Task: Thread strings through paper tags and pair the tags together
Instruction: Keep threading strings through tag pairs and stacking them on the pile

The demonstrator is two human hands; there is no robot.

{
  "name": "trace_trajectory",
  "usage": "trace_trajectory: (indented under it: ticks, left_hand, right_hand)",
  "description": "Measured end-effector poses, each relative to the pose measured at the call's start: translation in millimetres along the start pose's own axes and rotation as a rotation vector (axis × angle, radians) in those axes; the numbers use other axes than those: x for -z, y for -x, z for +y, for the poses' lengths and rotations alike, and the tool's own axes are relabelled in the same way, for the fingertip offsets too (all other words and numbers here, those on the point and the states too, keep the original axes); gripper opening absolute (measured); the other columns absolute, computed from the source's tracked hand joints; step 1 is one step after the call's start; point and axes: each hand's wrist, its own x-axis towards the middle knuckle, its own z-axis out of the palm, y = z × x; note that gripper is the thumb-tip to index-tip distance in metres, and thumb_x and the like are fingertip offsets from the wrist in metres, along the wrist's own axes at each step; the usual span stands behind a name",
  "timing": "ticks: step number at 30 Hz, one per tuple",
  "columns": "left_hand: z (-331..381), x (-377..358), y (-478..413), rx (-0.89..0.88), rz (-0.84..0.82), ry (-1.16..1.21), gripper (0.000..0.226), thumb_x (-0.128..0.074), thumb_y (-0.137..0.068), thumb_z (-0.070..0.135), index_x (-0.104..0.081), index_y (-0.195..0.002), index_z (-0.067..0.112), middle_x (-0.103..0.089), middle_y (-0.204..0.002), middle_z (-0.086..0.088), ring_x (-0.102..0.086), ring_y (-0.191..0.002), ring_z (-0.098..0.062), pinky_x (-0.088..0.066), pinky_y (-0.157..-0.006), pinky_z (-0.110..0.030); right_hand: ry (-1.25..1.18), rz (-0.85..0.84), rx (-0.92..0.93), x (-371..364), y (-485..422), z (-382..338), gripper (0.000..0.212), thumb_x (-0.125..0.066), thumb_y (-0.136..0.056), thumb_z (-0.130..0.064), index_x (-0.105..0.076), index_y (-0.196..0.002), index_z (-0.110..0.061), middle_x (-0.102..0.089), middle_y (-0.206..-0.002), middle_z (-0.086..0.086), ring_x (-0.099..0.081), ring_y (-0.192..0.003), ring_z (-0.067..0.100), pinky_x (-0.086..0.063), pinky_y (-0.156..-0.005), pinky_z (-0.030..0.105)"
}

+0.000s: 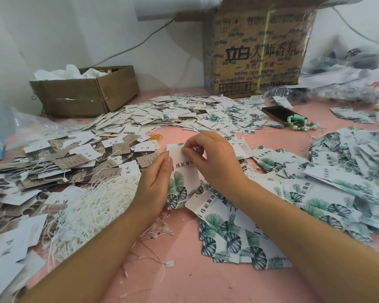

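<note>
Fingers of the left hand (154, 182) hold a leaf-printed tag (184, 177) by its left edge; right hand (212, 159) fingers pinch its top, above the pink tabletop (184, 281).

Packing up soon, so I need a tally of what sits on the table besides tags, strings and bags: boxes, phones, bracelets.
Cardboard boxes: 2 (small open box, tall printed box)
Phone: 1
Green bead bracelet: 1
Total: 4
</note>
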Motion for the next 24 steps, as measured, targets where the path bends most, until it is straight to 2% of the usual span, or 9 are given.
trace_trajectory:
  ticks: [1,2,5,7,11,16,24]
  left_hand:
    - [0.6,-0.1,-0.7,0.053,0.039,0.075,0.032,-0.043,-0.095,0.038,-0.061,-0.112,0.019,-0.065,-0.107,-0.008,-0.061,-0.099,-0.017,-0.047,-0.09,-0.037]
    - [1.3,0.1,-2.2,0.084,0.067,0.143,0.025,-0.043,-0.098,0.029,-0.065,-0.108,0.024,-0.067,-0.104,-0.007,-0.062,-0.095,-0.016,-0.049,-0.086,-0.035]
    - [2.9,1.6,-6.2,0.04,0.043,0.171,0.044,-0.038,-0.096,0.007,-0.073,-0.086,0.033,-0.068,-0.074,0.005,-0.059,-0.065,-0.005,-0.048,-0.057,-0.018]
    - [4.4,1.4,-7.1,0.035,0.045,0.187,0.045,-0.038,-0.097,0.003,-0.072,-0.084,0.03,-0.063,-0.065,0.005,-0.054,-0.057,-0.004,-0.044,-0.049,-0.015]
    - [4.1,-0.7,-6.8,0.014,0.039,0.204,0.027,-0.044,-0.096,0.011,-0.065,-0.091,0.026,-0.063,-0.065,0.007,-0.055,-0.057,-0.004,-0.046,-0.051,-0.017]
    - [3.8,-1.1,-5.8,0.017,0.0,0.199,0.019,-0.042,-0.098,0.01,-0.056,-0.096,0.023,-0.061,-0.062,0.008,-0.055,-0.054,-0.004,-0.046,-0.048,-0.017]
    - [2.8,1.5,-6.0,0.023,-0.002,0.166,0.019,-0.043,-0.097,0.004,-0.049,-0.092,0.021,-0.061,-0.061,0.003,-0.054,-0.051,-0.008,-0.045,-0.046,-0.02]
  right_hand:
    - [0.001,0.003,-0.001,-0.1,0.1,-0.3,0.009,-0.062,-0.086,-0.015,-0.067,-0.088,-0.008,-0.042,-0.075,-0.014,-0.04,-0.079,0.006,-0.028,-0.069,0.017]
    - [0.005,0.005,0.0,0.0,0.0,-0.6,0.009,-0.062,-0.086,-0.015,-0.067,-0.088,-0.008,-0.042,-0.075,-0.014,-0.04,-0.079,0.006,-0.028,-0.069,0.017]
    - [0.024,-0.011,0.031,0.6,0.8,-2.9,0.01,-0.061,-0.087,-0.016,-0.068,-0.088,-0.008,-0.044,-0.077,-0.012,-0.04,-0.08,0.007,-0.03,-0.07,0.019]
    - [0.04,-0.039,0.056,1.1,1.4,-5.3,0.012,-0.06,-0.087,-0.016,-0.068,-0.089,-0.007,-0.045,-0.079,-0.01,-0.044,-0.081,0.012,-0.036,-0.072,0.025]
    - [0.05,-0.05,0.08,2.2,1.9,-10.1,0.013,-0.059,-0.088,-0.015,-0.068,-0.09,-0.006,-0.046,-0.079,-0.007,-0.049,-0.085,0.02,-0.044,-0.072,0.037]
    - [0.047,-0.054,0.109,1.0,3.3,-9.4,0.015,-0.058,-0.089,-0.015,-0.068,-0.093,-0.005,-0.06,-0.083,0.003,-0.05,-0.083,0.019,-0.045,-0.07,0.037]
    - [0.031,-0.05,0.116,-3.9,6.6,-11.0,0.014,-0.06,-0.087,-0.014,-0.068,-0.091,-0.004,-0.061,-0.084,0.006,-0.052,-0.084,0.024,-0.045,-0.07,0.04]
